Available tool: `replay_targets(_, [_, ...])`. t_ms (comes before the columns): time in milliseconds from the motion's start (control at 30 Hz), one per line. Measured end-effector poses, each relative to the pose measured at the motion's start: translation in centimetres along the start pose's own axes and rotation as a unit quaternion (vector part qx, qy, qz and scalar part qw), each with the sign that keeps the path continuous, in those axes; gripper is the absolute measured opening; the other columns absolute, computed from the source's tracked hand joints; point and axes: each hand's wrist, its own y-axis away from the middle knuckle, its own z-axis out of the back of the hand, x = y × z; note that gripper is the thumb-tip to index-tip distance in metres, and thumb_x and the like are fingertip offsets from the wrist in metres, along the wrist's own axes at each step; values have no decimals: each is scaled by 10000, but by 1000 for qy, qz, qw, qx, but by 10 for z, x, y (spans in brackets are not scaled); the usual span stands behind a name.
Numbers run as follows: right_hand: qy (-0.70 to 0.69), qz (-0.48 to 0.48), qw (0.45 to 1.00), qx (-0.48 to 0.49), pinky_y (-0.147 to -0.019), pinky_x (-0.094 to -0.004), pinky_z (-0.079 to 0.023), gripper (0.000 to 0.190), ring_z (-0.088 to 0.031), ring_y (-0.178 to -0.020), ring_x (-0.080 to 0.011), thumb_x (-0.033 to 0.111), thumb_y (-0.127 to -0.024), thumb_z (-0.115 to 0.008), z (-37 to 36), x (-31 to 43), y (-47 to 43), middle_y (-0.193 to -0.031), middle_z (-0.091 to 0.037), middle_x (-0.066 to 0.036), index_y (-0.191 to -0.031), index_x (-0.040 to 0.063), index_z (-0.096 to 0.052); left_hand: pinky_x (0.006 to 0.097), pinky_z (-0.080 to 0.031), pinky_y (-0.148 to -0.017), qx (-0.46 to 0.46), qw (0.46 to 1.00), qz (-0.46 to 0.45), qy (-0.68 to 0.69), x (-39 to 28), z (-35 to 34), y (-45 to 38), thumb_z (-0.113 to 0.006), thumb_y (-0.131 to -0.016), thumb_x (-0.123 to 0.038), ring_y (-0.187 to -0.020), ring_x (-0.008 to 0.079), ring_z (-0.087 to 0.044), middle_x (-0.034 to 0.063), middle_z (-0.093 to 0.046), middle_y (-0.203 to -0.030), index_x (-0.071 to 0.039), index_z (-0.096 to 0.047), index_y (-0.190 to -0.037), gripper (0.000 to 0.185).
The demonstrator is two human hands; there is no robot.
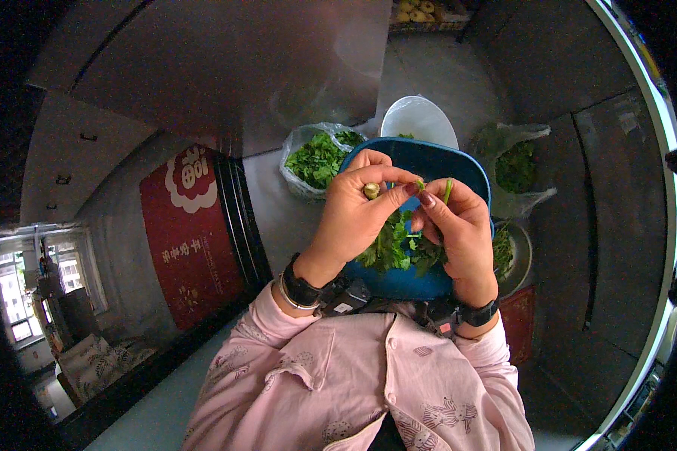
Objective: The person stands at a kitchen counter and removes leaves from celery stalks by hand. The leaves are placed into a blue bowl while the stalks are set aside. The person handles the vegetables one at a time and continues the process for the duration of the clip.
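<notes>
Over a blue plastic basin (pixel 423 287) my two hands meet fingertip to fingertip. My left hand (pixel 366 206) is closed around a leafy green stalk, whose pale cut end (pixel 371 190) pokes out between its fingers. Thumb and forefinger of that hand pinch a small green piece. My right hand (pixel 457 220) pinches at the same spot, and a thin green stem (pixel 448 191) sticks up from its fingers. Green leaves (pixel 394 242) hang below the hands in the basin. Where each leaf joins its stalk is hidden by the fingers.
Behind the basin stands a white bin (pixel 420 118). A clear plastic bag of chopped greens (pixel 316 160) is at its left; another bag of greens (pixel 516 169) lies right. A metal bowl with green stems (pixel 505 253) sits beside the basin. Dark cabinets (pixel 615 186) flank the right, a red mat (pixel 192 242) the left.
</notes>
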Motion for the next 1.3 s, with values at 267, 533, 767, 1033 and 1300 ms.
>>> replay_targets(267, [18, 18, 998, -50, -478, -173, -318, 41, -452, -539, -25, 61, -852, -685, 1, 1, -14, -741, -657, -23, -877, 37, -662, 217, -446, -772, 56, 985, 90, 135, -4, -1, -4, -626, -909, -64, -858, 90, -569, 24, -626, -934, 8, -684, -1055, 173])
replay_targets(533, [15, 44, 987, -151, -497, -174, -333, 120, -463, -552, -42, 63, -888, -617, 14, 14, -29, -792, -648, -45, -985, 8, -662, 210, -447, -838, 16, 980, 134, 145, -5, -1, -2, -590, -933, -83, -908, 77, -586, 22, -647, -971, -1, -631, -1129, 216])
replay_targets(767, [-39, 110, 979, -167, -697, -244, -423, 272, -614, -1024, -178, 77, -950, -534, 40, 21, -74, -1085, -641, -122, -1185, -53, -574, 210, -450, -820, 27, 983, 132, 128, -5, -1, 3, -593, -931, -93, -874, 75, -578, 8, -636, -934, -9, -632, -1110, 202])
replay_targets(1033, [-62, 118, 991, -17, -914, -340, -420, 350, -542, -1199, -247, 189, -996, -463, 41, 6, -51, -1314, -564, -170, -1198, -75, -572, 193, -413, -702, 45, 984, 144, 91, -8, 6, 3, -535, -974, -140, -769, 52, -521, -9, -600, -849, -20, -647, -1055, 182])
replay_targets(1300, [-56, 81, 994, 37, -1102, -397, -295, 400, -467, -1282, -286, 242, -1006, -438, 18, -7, -21, -1369, -513, -188, -1226, -61, -579, 194, -391, -633, 22, 998, -12, -64, -14, -7, 8, -681, -861, -71, -698, 56, -500, 20, -543, -955, -28, -649, -1032, 179])
